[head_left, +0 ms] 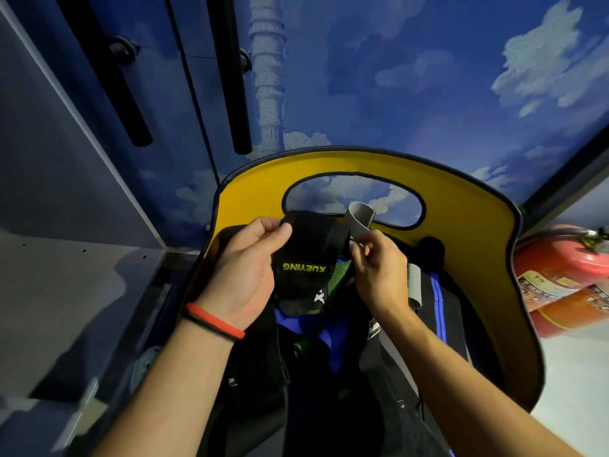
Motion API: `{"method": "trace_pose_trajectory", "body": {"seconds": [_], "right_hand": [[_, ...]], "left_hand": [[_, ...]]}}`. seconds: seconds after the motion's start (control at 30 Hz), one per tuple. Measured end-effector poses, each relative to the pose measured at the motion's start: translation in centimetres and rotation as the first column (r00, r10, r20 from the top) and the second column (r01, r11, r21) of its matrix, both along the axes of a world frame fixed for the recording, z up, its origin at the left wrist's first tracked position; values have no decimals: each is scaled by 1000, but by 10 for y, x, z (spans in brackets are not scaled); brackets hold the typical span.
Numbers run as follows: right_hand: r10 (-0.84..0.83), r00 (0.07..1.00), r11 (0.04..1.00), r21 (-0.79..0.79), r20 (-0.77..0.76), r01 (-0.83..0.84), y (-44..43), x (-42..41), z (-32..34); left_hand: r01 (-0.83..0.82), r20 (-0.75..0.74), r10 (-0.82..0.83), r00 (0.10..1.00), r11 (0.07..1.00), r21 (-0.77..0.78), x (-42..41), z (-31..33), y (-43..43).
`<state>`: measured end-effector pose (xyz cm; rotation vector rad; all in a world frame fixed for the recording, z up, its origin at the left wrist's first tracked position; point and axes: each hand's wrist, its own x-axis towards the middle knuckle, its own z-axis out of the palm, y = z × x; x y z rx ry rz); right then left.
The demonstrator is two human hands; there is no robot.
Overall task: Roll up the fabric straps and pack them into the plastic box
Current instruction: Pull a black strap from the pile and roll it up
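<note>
A black fabric strap (308, 255) with green lettering is held up between both hands, above a yellow bag. My left hand (245, 268) pinches its upper left edge between thumb and fingers. My right hand (379, 268) pinches the strap's right end, where a grey tab (359, 217) curls upward. More black, blue and green straps (329, 344) lie heaped below in the bag. No plastic box is in view.
The yellow bag (468, 232) with a black rim and an oval handle hole stands open in front of me. A red fire extinguisher (566, 278) lies at the right. A grey cabinet shelf (66, 291) is at the left, a blue cloud-patterned wall behind.
</note>
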<state>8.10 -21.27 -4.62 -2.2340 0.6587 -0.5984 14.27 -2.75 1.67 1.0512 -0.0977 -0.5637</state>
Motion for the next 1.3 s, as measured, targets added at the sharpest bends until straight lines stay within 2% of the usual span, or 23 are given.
{"method": "trace_pose_trajectory", "body": {"seconds": [0.1,0.17,0.23,0.3,0.37,0.47,0.53,0.67,0.73,0.83,0.9,0.97,1.03,1.1,1.17,1.2,1.3], "right_hand": [[77,996,996,-37,34,-75,-1,0,18],[179,982,982,44,56,-182,-1,-4,30],[260,966,961,91,11,-260,-3,-4,35],[270,963,963,4,-23,-270,-8,0,36],[243,970,966,-96,6,-242,-13,7,41],[257,961,951,-202,102,-233,-17,17,63],[251,947,953,-222,199,-206,-16,23,82],[191,876,980,-45,443,-192,-8,32,118],[196,810,978,-53,553,-200,-3,27,136],[300,754,954,-165,584,-252,8,10,146],[380,750,925,-220,541,-310,13,-1,135],[433,768,901,-216,472,-375,15,-13,115],[405,820,909,-80,405,-410,19,-29,96],[296,897,907,198,328,-371,24,-44,82],[130,971,823,524,198,-217,25,-53,66],[51,993,766,634,109,-109,24,-55,58],[-79,994,642,759,-77,110,17,-58,39]], "left_hand": [[34,-36,-36,999,999,-36,0,1,-1],[40,-32,-41,999,998,-41,2,2,1],[67,-3,-67,998,997,-32,2,2,3],[81,34,-81,996,997,7,1,-2,3],[110,30,-112,993,992,59,0,-5,3],[223,-65,-217,974,971,89,-1,-5,4],[235,-163,-220,962,968,84,0,-4,5],[206,-218,-172,961,968,145,2,-6,3],[170,-237,-128,963,971,167,4,-6,2],[145,-245,-130,961,989,42,3,-1,3],[119,-254,-131,958,991,-65,1,4,6],[91,-256,-115,960,991,-102,0,7,9],[137,-277,-162,947,985,-107,-2,9,11],[158,-277,-159,948,987,-26,-3,10,11],[160,-258,-131,957,983,93,-2,8,13],[158,-250,-118,961,977,143,-2,6,14],[164,-253,-102,962,957,238,-1,1,16]]}}
